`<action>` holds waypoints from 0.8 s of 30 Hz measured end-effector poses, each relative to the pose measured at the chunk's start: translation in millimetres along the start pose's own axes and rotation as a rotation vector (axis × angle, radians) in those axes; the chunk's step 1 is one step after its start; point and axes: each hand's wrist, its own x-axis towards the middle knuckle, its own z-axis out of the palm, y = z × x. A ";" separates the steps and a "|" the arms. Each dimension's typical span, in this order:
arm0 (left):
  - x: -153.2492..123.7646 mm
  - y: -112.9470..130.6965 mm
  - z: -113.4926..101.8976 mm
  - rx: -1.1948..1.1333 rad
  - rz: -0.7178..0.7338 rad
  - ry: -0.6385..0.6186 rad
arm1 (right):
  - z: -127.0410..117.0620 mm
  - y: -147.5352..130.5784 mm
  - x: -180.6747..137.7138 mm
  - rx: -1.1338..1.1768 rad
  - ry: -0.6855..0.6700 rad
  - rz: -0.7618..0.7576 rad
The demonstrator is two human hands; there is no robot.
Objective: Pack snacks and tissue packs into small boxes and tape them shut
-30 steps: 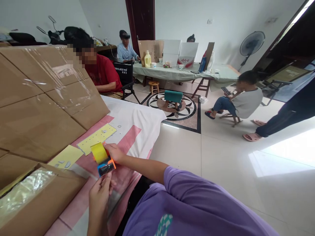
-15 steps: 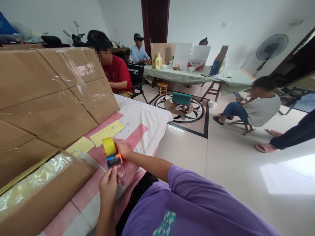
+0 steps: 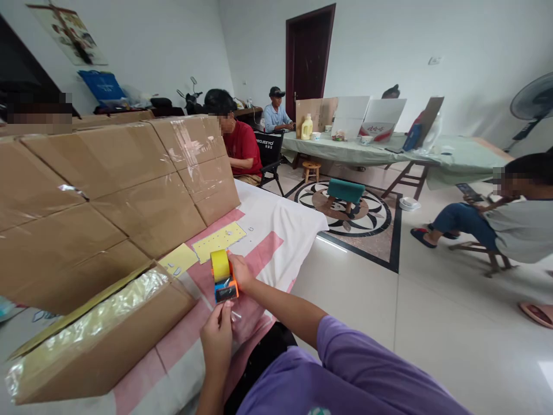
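While your right hand [image 3: 240,271] grips the orange-and-blue tape dispenser with yellow roll [image 3: 222,279], fingers clamped round its body, your left hand [image 3: 218,340] pinches what looks like the clear tape end [image 3: 232,314], thumb and fingers pressed together. Only a short length appears drawn out. No tape from it lies on the brown cardboard carton with clear plastic lining [image 3: 108,346], whose top shows open. The dispenser hangs just right of that carton, above the cloth-covered desk [image 3: 276,230]. Your right arm is extended forward and your left forearm is raised from below.

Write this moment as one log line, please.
right hand: holds tape dispenser | left hand: pinches tape strip | under: pink-and-white cloth | beside: open cardboard box
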 end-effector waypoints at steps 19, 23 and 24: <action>2.6 6.1 1.1 -0.004 -0.005 -0.048 | 1.5 -2.3 -4.0 -0.010 0.024 -0.026; 1.8 6.1 1.0 -0.018 -0.020 -0.047 | 1.2 -2.1 -5.1 -0.051 0.004 -0.060; 1.7 5.4 1.1 -0.029 -0.024 -0.045 | 0.9 -0.9 -4.4 -0.074 -0.007 -0.081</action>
